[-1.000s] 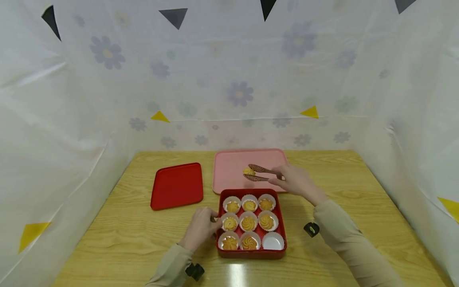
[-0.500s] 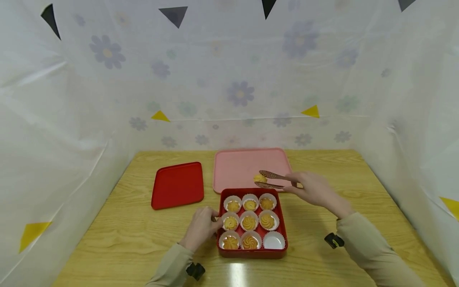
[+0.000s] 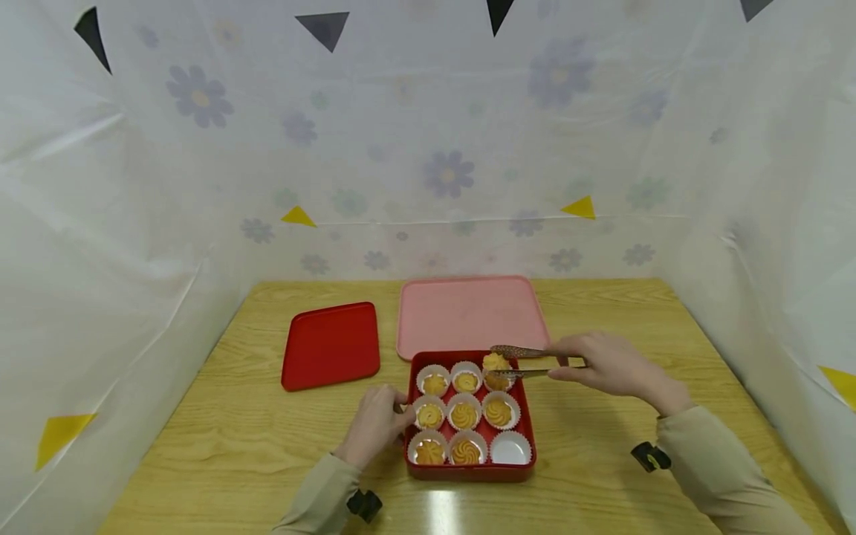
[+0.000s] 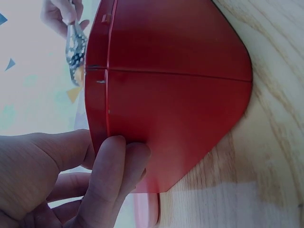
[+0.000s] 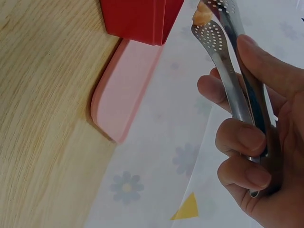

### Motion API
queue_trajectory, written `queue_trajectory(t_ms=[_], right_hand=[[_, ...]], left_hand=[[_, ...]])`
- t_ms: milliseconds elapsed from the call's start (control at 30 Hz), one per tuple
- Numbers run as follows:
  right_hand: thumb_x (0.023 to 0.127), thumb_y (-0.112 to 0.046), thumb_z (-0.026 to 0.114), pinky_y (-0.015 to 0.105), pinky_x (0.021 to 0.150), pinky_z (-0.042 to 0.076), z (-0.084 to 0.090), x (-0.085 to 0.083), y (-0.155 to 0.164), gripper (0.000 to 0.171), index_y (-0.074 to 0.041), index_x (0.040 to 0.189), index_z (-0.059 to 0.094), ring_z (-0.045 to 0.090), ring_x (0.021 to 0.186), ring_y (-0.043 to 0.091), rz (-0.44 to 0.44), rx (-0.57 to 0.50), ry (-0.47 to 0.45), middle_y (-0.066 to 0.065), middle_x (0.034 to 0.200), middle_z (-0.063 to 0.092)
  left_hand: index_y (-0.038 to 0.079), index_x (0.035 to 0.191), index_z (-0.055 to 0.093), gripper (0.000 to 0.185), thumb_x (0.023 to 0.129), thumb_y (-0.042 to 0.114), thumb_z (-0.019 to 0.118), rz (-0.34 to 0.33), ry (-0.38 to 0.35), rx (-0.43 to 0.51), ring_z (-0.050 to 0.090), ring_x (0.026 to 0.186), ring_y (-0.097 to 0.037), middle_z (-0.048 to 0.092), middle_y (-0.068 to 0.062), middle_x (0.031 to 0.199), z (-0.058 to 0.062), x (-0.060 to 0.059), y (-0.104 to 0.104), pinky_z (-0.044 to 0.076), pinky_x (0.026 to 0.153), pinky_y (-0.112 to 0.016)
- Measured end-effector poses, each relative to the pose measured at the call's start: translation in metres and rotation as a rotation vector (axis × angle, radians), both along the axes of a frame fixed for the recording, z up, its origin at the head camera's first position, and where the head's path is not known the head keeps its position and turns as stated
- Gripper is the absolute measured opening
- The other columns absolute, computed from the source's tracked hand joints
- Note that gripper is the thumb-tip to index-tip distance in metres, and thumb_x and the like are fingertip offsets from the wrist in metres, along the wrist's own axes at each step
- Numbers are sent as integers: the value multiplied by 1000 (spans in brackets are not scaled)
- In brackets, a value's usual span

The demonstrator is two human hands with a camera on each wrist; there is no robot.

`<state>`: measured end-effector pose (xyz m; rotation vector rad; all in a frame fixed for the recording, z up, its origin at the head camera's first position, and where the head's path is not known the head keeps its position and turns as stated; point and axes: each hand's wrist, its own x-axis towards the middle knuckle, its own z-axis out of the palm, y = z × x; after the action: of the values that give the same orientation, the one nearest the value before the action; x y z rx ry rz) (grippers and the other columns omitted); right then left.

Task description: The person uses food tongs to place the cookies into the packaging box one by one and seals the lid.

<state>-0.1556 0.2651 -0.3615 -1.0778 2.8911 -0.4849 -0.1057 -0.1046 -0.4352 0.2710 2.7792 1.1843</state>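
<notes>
A red square tin (image 3: pixel 527 416) holds swirl cookies in white paper cups. The cup (image 3: pixel 510 449) at its front right corner has no cookie in it. My left hand (image 3: pixel 376 423) grips the tin's left wall at the rim; in the left wrist view its fingers (image 4: pixel 107 171) lie against the outer side. My right hand (image 3: pixel 611 364) holds metal tongs (image 5: pixel 232 80) with perforated heads. Between those heads a piped cookie (image 3: pixel 495 362) is held above the tin's back right cup, partly covering the cookie there.
A pink tray (image 3: pixel 461 316) lies behind the tin, its front edge close to the tin's back wall. To the left is a flat red lid-like tray (image 3: pixel 331 347). Patterned white sheeting (image 3: pixel 374 148) encloses the wooden table (image 3: pixel 221 446) at the back and sides.
My right hand has brought the tongs and cookie from over the pink tray toward me and to the right, over the tin's back right corner. The left hand stays at the tin.
</notes>
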Motion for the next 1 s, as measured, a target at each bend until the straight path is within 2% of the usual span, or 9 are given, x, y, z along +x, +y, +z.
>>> queue_trajectory(t_ms=[233,433,633,833,1000], right_hand=[[95,-40,66,18,56,34,3,1,8,37,-20,126,70,41,63,-6,69,19,-102,-20,83,63],[95,-43,65,18,57,36,10,2,7,38,-18,124,71,41,61,-6,91,49,-183,-20,85,63],[92,-38,71,19,61,39,19,3,-1,34,-20,121,72,46,67,-6,135,86,-206,-22,87,64],[89,-41,73,21,65,38,24,5,-8,30,-27,115,73,50,77,-6,152,144,-204,-25,82,61],[87,-42,75,21,63,35,26,6,-14,28,-28,112,74,49,76,-4,138,164,-248,-25,80,61]], left_hand=[[3,67,69,17,84,2,64,-1,14,-23,56,49,-8,69,-5,64,0,0,0,46,43,-21],[3,68,69,17,84,2,65,2,5,-19,56,48,-7,70,-6,65,1,0,1,47,43,-22],[2,70,70,16,85,3,65,3,-2,-15,56,48,-8,69,-5,65,2,0,1,47,43,-22],[2,70,70,16,85,3,65,6,-7,-17,56,48,-8,69,-5,65,3,0,1,47,43,-23],[2,72,71,15,86,3,65,6,-16,-12,56,48,-8,70,-6,65,4,0,1,47,43,-22]])
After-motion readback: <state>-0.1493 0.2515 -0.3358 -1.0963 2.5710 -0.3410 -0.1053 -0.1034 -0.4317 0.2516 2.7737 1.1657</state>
